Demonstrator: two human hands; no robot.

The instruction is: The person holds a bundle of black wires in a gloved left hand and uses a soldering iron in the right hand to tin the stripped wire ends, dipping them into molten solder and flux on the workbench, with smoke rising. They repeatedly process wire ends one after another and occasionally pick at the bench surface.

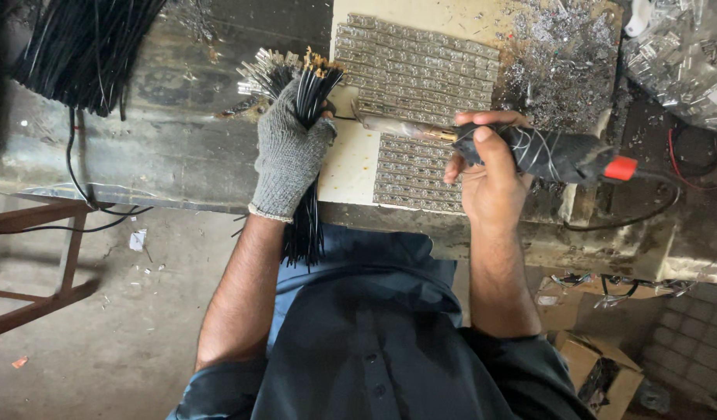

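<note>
Gloved left hand (290, 152) fingers clenched round black wire bundle (306, 117); right hand (487, 175) fingers wrapped round soldering iron (529, 149).

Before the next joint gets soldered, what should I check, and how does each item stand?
1. Left hand gloved and gripping the wire bundle: ok.
2. Right hand firmly on the soldering iron handle: ok.
3. Iron tip lies close beside the bundle; whether it touches a wire: cannot tell.
4. Terminal strips laid in rows on the board: ok.
5. Right hand bare near the hot barrel: not ok.
6. Metal scrap heaped beside the strips: not ok.
</note>
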